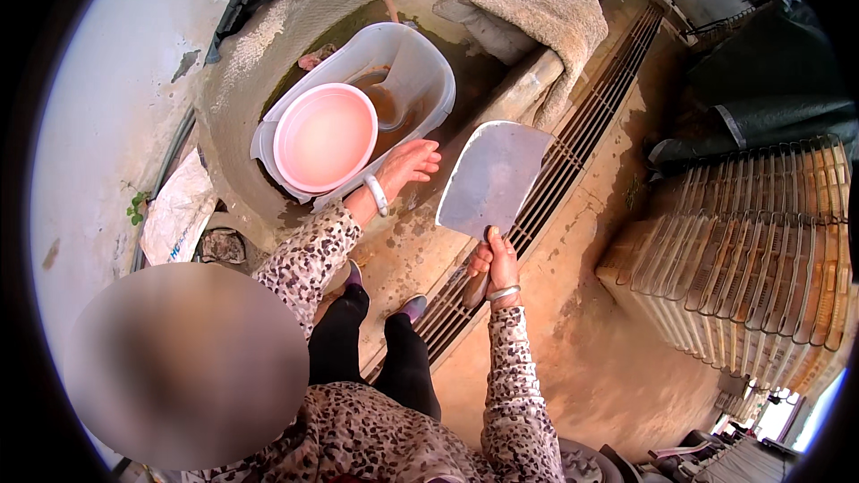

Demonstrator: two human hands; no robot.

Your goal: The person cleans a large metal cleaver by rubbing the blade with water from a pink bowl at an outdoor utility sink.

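My right hand (495,266) is closed round the handle of a broad cleaver (492,181). The wide grey blade points away from me, its pale edge along the left and far sides. To the left, my left hand (407,167) is stretched out with nothing in it, beside the near right rim of a clear plastic tub (420,58). Inside that tub sits a pink basin (327,136), with some brownish water in the tub next to it.
The tub stands in a round concrete basin (237,112). A tan towel (573,22) drapes over its right edge. A slatted drain grate (573,148) runs diagonally across the floor. Stacked plastic crates (743,250) stand at right, a white sack (179,206) at left.
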